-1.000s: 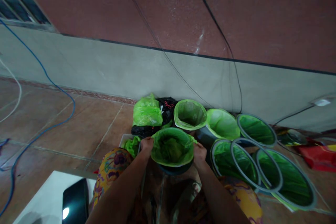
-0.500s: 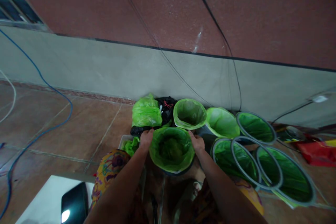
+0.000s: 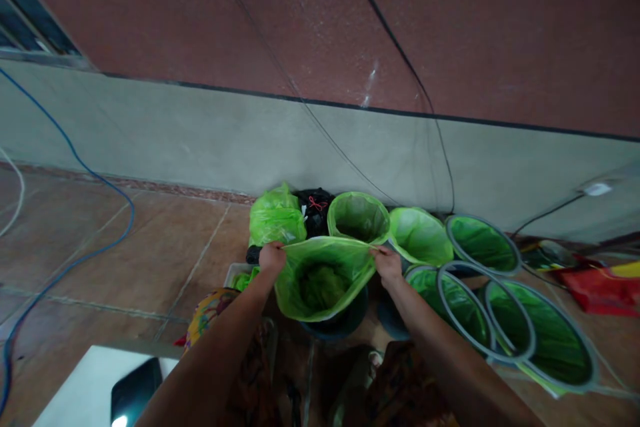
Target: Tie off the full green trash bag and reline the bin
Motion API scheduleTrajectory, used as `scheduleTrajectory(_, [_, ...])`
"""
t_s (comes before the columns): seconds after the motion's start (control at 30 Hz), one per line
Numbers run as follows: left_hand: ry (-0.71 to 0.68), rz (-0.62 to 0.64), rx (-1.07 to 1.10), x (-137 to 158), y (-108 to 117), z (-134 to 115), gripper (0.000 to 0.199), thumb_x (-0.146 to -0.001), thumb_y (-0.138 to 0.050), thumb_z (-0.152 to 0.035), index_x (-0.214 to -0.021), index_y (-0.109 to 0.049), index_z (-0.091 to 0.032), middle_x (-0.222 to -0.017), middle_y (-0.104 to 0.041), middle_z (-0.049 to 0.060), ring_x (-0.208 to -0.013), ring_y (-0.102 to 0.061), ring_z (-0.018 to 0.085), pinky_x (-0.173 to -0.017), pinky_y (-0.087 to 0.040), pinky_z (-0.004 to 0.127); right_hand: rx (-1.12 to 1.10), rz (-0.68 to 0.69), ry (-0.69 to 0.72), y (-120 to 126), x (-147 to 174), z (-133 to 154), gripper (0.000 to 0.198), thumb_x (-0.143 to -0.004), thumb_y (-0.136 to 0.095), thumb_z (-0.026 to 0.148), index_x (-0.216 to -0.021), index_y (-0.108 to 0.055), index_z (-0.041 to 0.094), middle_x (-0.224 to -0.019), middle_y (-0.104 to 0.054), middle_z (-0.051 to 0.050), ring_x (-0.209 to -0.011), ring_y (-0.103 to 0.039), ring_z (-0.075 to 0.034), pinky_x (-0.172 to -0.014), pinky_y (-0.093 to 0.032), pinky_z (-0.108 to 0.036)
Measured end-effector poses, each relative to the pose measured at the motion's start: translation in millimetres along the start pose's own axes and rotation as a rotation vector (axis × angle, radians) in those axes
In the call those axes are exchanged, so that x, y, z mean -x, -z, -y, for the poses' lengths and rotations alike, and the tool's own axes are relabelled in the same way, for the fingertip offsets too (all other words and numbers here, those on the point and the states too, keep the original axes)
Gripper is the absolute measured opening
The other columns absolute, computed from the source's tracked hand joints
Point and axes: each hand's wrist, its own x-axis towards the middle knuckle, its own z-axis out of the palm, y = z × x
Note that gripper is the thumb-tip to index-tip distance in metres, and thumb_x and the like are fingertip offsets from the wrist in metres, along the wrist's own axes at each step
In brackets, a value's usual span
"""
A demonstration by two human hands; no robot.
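Note:
A green bin liner hangs inside a dark bin in front of me. My left hand is closed on the liner's left edge. On the opposite side my right hand pinches its right edge. Between them the far rim of the liner is drawn taut, and its near edge stands over the bin's front. Deep in the liner the folds are dark, so I cannot tell whether anything lies there. Just behind stands another bin with a green liner.
To the right are several more green-lined bins, one lined in pale green, and a loose grey ring. A stuffed green bag and a black bag lean by the wall. At lower left, a phone lies on a white surface.
Both hands have moved apart and pulled the liner's rim outward and up, off the bin's edge. The round opening has become a wide, stretched shape, and more of the dark bin shows below.

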Motion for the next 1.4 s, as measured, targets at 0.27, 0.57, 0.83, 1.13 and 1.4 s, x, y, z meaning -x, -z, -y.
scheduleTrajectory(0.27, [-0.034,-0.020,-0.158,9.8,17.1,0.1,0.036,-0.079,-0.053,-0.010,-0.112,-0.068,-0.012,-0.107,-0.073,0.016,-0.100,-0.068,0.028,-0.079,-0.048,0.031,0.336,0.076,-0.018,33.4,16.0,-9.4,0.039,-0.072,-0.068,0.030,-0.107,-0.070,0.014,-0.088,-0.074,-0.011,-0.079,-0.067,-0.025,-0.069,-0.047,-0.032])
scheduleTrajectory(0.57, [-0.309,0.149,-0.313,13.0,7.2,-16.6,0.057,-0.070,-0.076,-0.028,-0.124,-0.063,-0.017,-0.118,-0.070,0.012,-0.109,-0.065,0.026,-0.090,-0.047,0.027,0.579,0.160,0.029,41.2,32.5,-8.3,0.015,-0.079,-0.059,0.020,-0.072,-0.072,0.018,-0.079,-0.073,-0.009,-0.078,-0.066,-0.021,-0.063,-0.040,-0.026])
scheduleTrajectory(0.83, [-0.291,0.107,-0.498,13.2,-4.3,-28.9,0.028,-0.091,-0.047,-0.019,-0.102,-0.071,-0.010,-0.106,-0.071,0.019,-0.106,-0.065,0.033,-0.090,-0.049,0.041,0.582,0.076,0.049,65.4,21.2,-20.1,0.024,-0.085,-0.054,0.024,-0.092,-0.077,0.018,-0.079,-0.074,-0.006,-0.071,-0.064,-0.018,-0.061,-0.039,-0.025])
scheduleTrajectory(1.13, [-0.226,-0.007,-0.588,19.9,2.0,-46.2,0.037,-0.092,-0.038,-0.025,-0.105,-0.072,-0.016,-0.107,-0.072,0.016,-0.105,-0.067,0.032,-0.085,-0.052,0.040,0.758,0.282,0.123,82.0,19.6,-15.1,0.027,-0.087,-0.050,0.026,-0.097,-0.075,0.020,-0.093,-0.075,-0.008,-0.089,-0.067,-0.022,-0.069,-0.042,-0.028])
scheduleTrajectory(1.4, [-0.222,0.001,-0.612,24.0,6.3,-49.2,0.037,-0.092,-0.039,-0.025,-0.107,-0.072,-0.018,-0.107,-0.072,0.014,-0.104,-0.067,0.029,-0.083,-0.052,0.036,0.749,0.287,0.239,55.1,31.0,17.2,0.063,-0.079,-0.066,0.034,-0.138,-0.051,0.015,-0.130,-0.061,-0.016,-0.117,-0.056,-0.029,-0.094,-0.043,-0.036])
